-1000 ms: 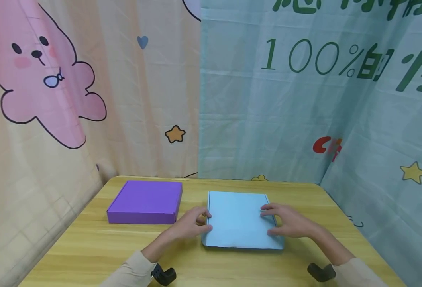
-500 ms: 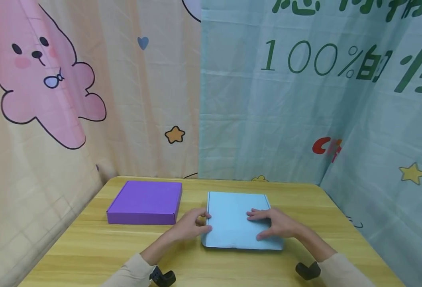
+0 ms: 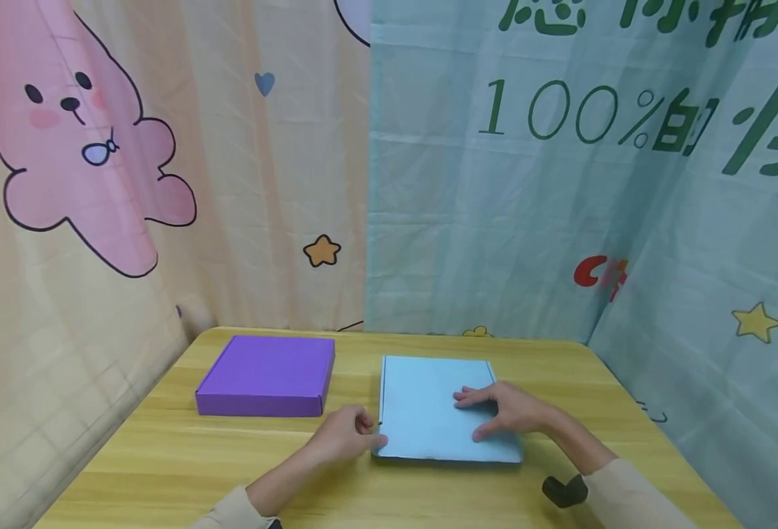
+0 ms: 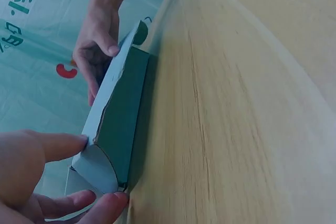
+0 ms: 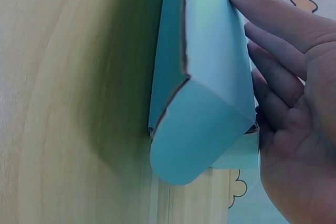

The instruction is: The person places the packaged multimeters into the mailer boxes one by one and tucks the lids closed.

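A light blue cardboard mailer box [image 3: 422, 411] lies on the table, its lid not flush at the front. In the left wrist view, the lid's front edge stands over the dark front wall, and a rounded side tab [image 4: 97, 166] sticks out at the near corner. My left hand [image 3: 345, 433] holds that left front corner, thumb on the lid and fingertips low by the side. My right hand [image 3: 510, 411] rests spread on the right part of the lid. Another rounded tab [image 5: 197, 135] protrudes at the right corner, below the right thumb.
A closed purple box [image 3: 266, 375] lies to the left on the wooden table [image 3: 164, 455]. Printed curtains [image 3: 283, 184] hang behind and along both sides of the table. A black wrist device [image 3: 564, 491] sits at the right sleeve.
My right hand has moved left, further onto the lid. My left hand has slid down the box's left edge towards the front corner. Both boxes stay in place.
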`<state>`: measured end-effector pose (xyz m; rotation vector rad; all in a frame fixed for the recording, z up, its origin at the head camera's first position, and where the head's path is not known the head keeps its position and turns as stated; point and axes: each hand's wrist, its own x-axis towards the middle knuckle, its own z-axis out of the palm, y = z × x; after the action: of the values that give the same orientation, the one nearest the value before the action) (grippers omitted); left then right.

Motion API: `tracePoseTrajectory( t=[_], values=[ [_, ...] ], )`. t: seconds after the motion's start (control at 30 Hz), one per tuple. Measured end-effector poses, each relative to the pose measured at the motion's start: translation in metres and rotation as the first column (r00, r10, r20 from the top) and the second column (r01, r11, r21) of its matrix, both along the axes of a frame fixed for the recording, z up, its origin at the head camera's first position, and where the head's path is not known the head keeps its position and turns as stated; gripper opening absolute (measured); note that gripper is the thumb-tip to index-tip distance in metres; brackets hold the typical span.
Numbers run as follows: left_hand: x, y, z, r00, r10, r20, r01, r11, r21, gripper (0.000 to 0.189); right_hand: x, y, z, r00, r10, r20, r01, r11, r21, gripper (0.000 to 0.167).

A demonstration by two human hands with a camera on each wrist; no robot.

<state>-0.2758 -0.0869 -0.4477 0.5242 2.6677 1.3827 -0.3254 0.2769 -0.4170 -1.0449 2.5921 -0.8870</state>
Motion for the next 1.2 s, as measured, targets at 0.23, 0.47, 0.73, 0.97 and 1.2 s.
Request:
tracePoseTrajectory(
  t=[0.23, 0.47, 0.73, 0.97, 1.2],
  values=[
    [0.006, 0.004, 0.002, 0.981, -0.035, 0.19, -0.002, 0.982, 0.188, 0.039, -0.003, 0.0, -0.003, 1.0, 0.001, 0.026, -0.001, 1.0, -0.004, 0.056],
    [0.007, 0.005, 0.001, 0.975, -0.01, 0.221, -0.043, 0.972, 0.233, 0.047, -0.004, 0.0, -0.002, 0.999, -0.004, 0.051, 0.005, 1.0, -0.013, 0.055],
    [0.005, 0.006, -0.002, 0.984, 0.005, 0.181, -0.048, 0.97, 0.237, 0.043, -0.004, 0.001, -0.002, 1.0, -0.001, 0.028, 0.002, 1.0, -0.025, 0.053],
    [0.002, 0.002, 0.002, 0.987, -0.024, 0.162, -0.014, 0.974, 0.226, 0.045, 0.001, 0.0, 0.001, 0.997, -0.06, -0.054, 0.057, 0.997, -0.056, 0.05],
    [-0.017, -0.001, 0.013, 0.971, -0.158, -0.181, 0.158, 0.987, -0.014, 0.049, 0.02, 0.022, 0.003, 0.981, -0.151, -0.122, 0.134, 0.981, -0.137, 0.04]
  ],
)
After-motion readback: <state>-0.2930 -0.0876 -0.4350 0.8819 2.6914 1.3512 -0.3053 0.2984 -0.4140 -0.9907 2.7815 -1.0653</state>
